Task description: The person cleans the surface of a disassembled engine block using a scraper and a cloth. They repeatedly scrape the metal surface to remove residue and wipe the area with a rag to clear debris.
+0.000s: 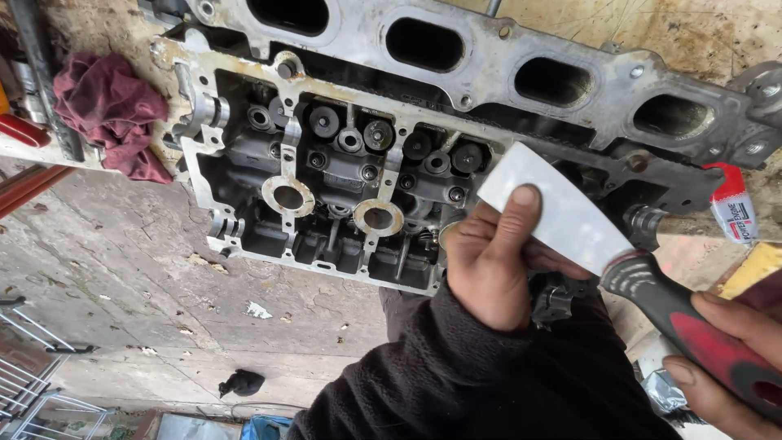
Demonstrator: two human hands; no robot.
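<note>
A grey metal cylinder head (326, 175) lies across the upper half of the view, its valve gear and round bores facing up. My right hand (721, 358) grips the red and black handle of a scraper (619, 253) at the lower right. The scraper's wide pale blade (554, 208) slants over the head's right end. My left hand (489, 261), in a dark fleece sleeve, pinches the blade with the thumb on top and the fingers beneath.
A dark red rag (110, 110) lies bunched on the bench at the upper left. A red and white tube (737, 204) sits at the right edge. Below the head is concrete floor (163, 285) with debris, and a wire rack (32, 383) stands at the lower left.
</note>
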